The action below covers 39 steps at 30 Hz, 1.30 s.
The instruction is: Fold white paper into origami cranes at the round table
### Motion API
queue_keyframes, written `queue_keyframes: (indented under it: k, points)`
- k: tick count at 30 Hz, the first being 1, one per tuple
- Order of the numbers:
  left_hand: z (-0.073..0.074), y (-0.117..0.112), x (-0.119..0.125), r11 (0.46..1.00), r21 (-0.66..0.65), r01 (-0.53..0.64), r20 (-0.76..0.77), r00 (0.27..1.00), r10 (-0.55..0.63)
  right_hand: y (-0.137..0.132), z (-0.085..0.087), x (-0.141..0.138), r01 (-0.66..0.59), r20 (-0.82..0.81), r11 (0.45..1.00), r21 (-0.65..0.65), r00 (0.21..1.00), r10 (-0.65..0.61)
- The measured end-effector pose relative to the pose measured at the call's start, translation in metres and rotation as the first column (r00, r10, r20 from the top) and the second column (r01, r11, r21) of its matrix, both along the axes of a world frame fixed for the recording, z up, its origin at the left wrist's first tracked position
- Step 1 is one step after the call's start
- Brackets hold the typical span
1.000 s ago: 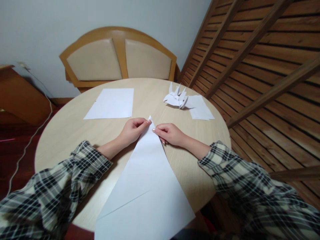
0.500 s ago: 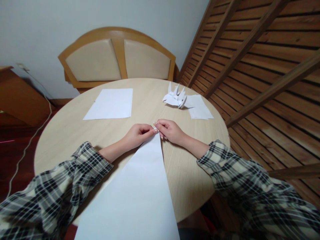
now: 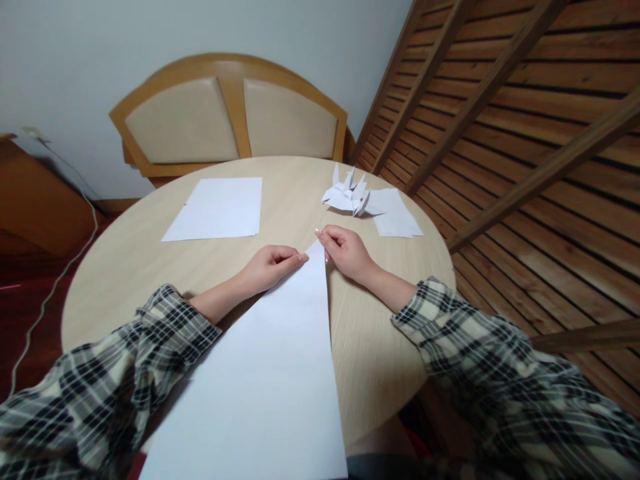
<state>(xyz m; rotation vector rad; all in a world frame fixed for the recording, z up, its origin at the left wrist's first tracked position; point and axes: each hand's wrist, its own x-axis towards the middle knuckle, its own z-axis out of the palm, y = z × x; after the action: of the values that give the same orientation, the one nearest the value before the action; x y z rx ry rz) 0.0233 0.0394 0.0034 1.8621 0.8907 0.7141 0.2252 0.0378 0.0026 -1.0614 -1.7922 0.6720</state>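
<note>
A large white sheet of paper (image 3: 265,373) stretches from the bottom of the view up to a narrow corner near the middle of the table. My left hand (image 3: 267,269) pinches its left edge a little below that corner, thumb on top. At the tip, my right hand (image 3: 347,252) is closed on the corner with thumb and fingers. The two hands are slightly apart. Beyond my right hand stand folded paper cranes (image 3: 346,193), bunched together so that I cannot tell them apart.
A stack of white paper (image 3: 217,208) lies at the back left of the round wooden table (image 3: 115,280). More paper sheets (image 3: 397,213) lie beside the cranes. Behind the table stands a padded headboard (image 3: 185,120); slatted wood (image 3: 530,147) slopes along the right.
My hands have moved apart: the right one slid up to the corner's tip, the left slightly down and left. More of the paper's corner shows between them. The view shifted slightly.
</note>
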Motion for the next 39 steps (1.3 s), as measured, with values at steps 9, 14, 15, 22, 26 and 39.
queue_keyframes:
  k: [9, 14, 15, 22, 26, 39]
  points:
    - [0.006, 0.001, -0.004, 0.993, -0.111, 0.032, -0.051, 0.998, -0.038, 0.019, 0.000, 0.023, 0.232, -0.036, 0.970, 0.076, 0.973, -0.230]
    - [0.015, -0.002, -0.009, 0.984, -0.152, 0.095, -0.077, 0.991, -0.108, 0.027, 0.004, 0.038, 0.346, -0.046, 0.928, 0.137, 0.938, -0.343]
    - [0.016, -0.002, -0.010, 0.982, -0.155, 0.111, -0.084, 0.989, -0.125, 0.028, 0.005, 0.041, 0.364, -0.046, 0.919, 0.149, 0.931, -0.362]
    - [0.024, -0.001, -0.021, 0.958, -0.213, 0.192, -0.161, 0.960, -0.228, 0.036, 0.008, 0.060, 0.438, -0.051, 0.871, 0.225, 0.898, -0.438]
    - [0.022, 0.004, -0.030, 0.943, -0.209, 0.258, -0.196, 0.934, -0.298, 0.037, 0.008, 0.067, 0.456, -0.039, 0.850, 0.263, 0.886, -0.463]
    - [0.028, 0.030, -0.062, 0.939, -0.289, 0.186, -0.238, 0.936, -0.259, 0.045, 0.011, 0.081, 0.586, -0.140, 0.745, 0.318, 0.806, -0.575]
